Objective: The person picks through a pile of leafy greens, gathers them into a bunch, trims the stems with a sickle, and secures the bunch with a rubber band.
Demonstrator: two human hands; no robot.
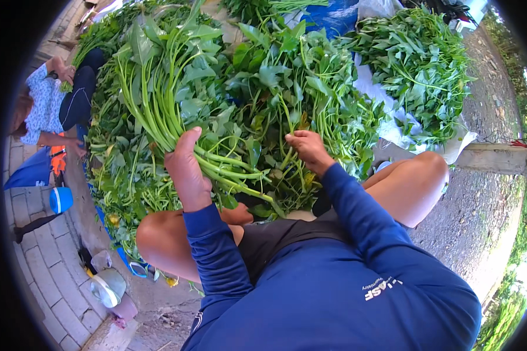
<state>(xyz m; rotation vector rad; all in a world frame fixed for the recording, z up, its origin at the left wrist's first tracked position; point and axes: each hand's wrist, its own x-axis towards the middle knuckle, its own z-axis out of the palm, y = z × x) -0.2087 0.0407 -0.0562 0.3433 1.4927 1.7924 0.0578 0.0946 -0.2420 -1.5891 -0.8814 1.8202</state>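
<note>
A thick bunch of leafy greens with long pale-green hollow-looking stems, like water spinach [164,108], is gripped in my left hand [188,169]. Its leaves point up and away to the left, and the cut ends of the stems stick out toward my lap on the right. My right hand [310,151] is closed, with thumb and fingertips pinched at a single stem [285,114] at the near edge of the leafy pile [269,76]. Leaves partly hide where that stem runs. Between my bent knees, loose stems and leaves lie below both hands.
Another heap of greens [418,76] lies on white sheeting [380,96] at the far right. A person in a patterned top [44,102] handles greens at the left. A blue cup-like container [61,200] and a pail [108,286] stand on the left. A concrete ledge [500,159] is at the right.
</note>
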